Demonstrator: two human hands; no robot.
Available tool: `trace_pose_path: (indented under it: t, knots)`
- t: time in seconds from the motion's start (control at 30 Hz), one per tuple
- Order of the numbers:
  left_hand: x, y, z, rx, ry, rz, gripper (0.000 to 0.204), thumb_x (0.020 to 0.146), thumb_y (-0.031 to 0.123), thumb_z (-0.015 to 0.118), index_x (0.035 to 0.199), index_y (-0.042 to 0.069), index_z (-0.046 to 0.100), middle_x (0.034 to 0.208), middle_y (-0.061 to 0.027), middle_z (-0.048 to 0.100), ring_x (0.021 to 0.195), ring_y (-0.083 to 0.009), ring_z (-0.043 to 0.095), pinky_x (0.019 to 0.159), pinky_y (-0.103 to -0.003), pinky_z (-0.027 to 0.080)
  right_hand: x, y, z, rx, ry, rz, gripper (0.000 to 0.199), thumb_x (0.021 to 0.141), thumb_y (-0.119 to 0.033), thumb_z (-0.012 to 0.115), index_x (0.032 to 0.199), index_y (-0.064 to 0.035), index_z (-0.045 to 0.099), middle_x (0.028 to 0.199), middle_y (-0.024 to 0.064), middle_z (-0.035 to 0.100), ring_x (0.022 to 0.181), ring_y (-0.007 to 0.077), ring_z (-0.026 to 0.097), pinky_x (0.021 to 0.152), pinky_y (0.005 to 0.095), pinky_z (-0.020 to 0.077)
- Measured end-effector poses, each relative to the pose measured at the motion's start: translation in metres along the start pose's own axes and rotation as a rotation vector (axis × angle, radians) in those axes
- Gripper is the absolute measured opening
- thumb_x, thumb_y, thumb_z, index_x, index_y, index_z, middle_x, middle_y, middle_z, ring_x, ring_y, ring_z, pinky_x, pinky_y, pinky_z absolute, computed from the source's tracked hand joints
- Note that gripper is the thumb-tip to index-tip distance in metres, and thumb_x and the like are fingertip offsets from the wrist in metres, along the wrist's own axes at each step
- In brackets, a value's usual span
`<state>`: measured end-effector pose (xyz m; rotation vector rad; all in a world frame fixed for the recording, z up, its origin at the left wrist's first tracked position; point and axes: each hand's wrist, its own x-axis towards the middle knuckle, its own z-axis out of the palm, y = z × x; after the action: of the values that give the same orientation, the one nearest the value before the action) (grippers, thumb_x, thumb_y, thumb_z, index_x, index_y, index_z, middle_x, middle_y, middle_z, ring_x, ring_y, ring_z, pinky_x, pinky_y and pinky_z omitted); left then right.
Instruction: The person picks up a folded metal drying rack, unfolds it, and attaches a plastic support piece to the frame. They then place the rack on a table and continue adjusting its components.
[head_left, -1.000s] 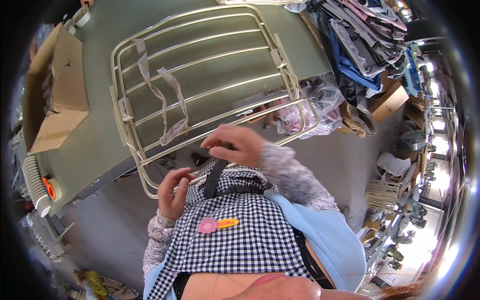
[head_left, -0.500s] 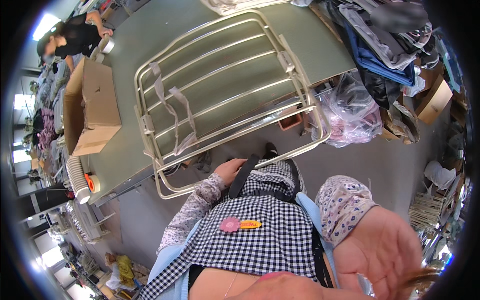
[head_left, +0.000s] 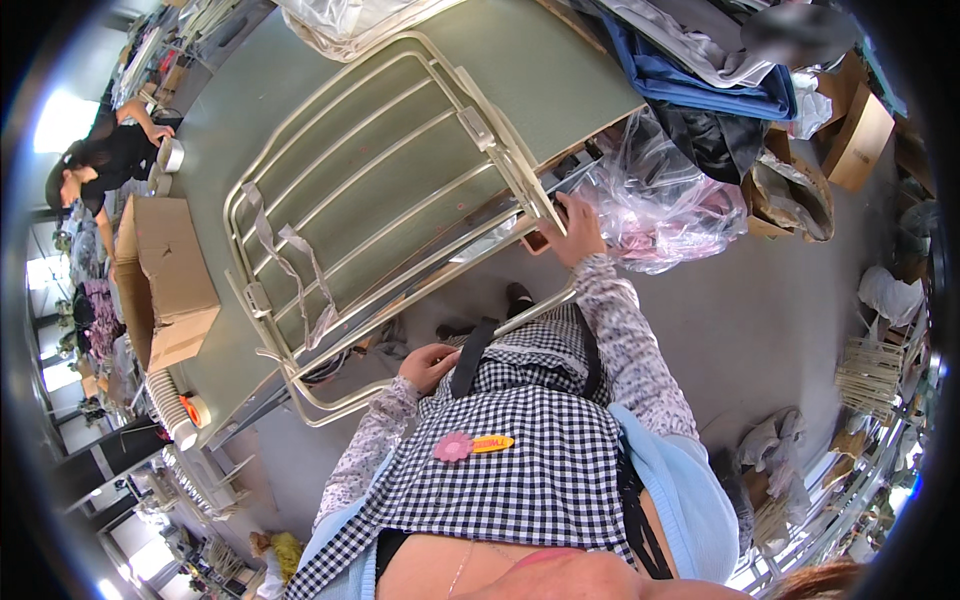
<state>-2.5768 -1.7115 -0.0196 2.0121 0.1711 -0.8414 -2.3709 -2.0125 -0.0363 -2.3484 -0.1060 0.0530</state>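
Observation:
A cream tubular metal frame (head_left: 400, 190) with grey webbing straps (head_left: 290, 260) lies on a green table (head_left: 560, 80), its near end hanging over the table edge. My right hand (head_left: 575, 228) reaches out to the frame's right corner and closes on the end of its rail, next to a clear plastic bag (head_left: 665, 205). My left hand (head_left: 428, 365) stays close to my body, fingers curled at a black strap (head_left: 468, 355) of my checked apron (head_left: 530, 450).
An open cardboard box (head_left: 165, 280) sits at the table's left end, with a roll of tape (head_left: 195, 408) near it. Another person (head_left: 110, 160) works at the far left. Piled clothes (head_left: 700, 70), boxes (head_left: 860, 135) and bags crowd the floor on the right.
My right hand has swung from the lower right up to the frame's right corner. My left hand has stayed at the apron. The view has tilted.

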Motion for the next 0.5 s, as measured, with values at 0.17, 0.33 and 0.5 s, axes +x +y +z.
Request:
trace_pose_path:
  t: [0.17, 0.33, 0.5]
  knots:
    - [0.020, -0.054, 0.027, 0.121, 0.046, -0.003, 0.033, 0.089, 0.035, 0.057, 0.107, 0.008, 0.066, 0.098, -0.0161, 0.067, 0.089, -0.0328, 0.063, 0.076, -0.040, 0.050, 0.016, 0.029, 0.050, 0.048, -0.174, 0.270, 0.081, 0.081, -0.053, 0.058, 0.141, -0.0068, 0.030, 0.133, 0.0265, 0.042, 0.127, 0.0382, 0.042, 0.103, 0.0440, 0.0378]
    - [0.028, -0.054, 0.034, 0.236, 0.143, -0.013, 0.030, 0.088, 0.036, 0.058, 0.103, 0.011, 0.064, 0.091, -0.0140, 0.067, 0.085, -0.0334, 0.064, 0.073, -0.041, 0.050, 0.029, 0.121, 0.087, 0.077, -0.291, -0.180, 0.058, 0.093, -0.042, 0.044, 0.137, -0.0053, 0.037, 0.132, 0.0236, 0.045, 0.121, 0.0378, 0.047, 0.100, 0.0410, 0.0407]
    - [-0.009, -0.015, 0.012, 0.217, 0.272, 0.048, 0.023, 0.083, 0.031, 0.067, 0.095, 0.012, 0.065, 0.081, -0.0105, 0.067, 0.072, -0.0298, 0.065, 0.061, -0.038, 0.051, 0.006, 0.133, 0.048, 0.349, -0.508, 0.219, 0.038, 0.098, -0.030, 0.041, 0.124, -0.0039, 0.050, 0.094, 0.0124, 0.061, 0.079, 0.0214, 0.061, 0.068, 0.0325, 0.0494]
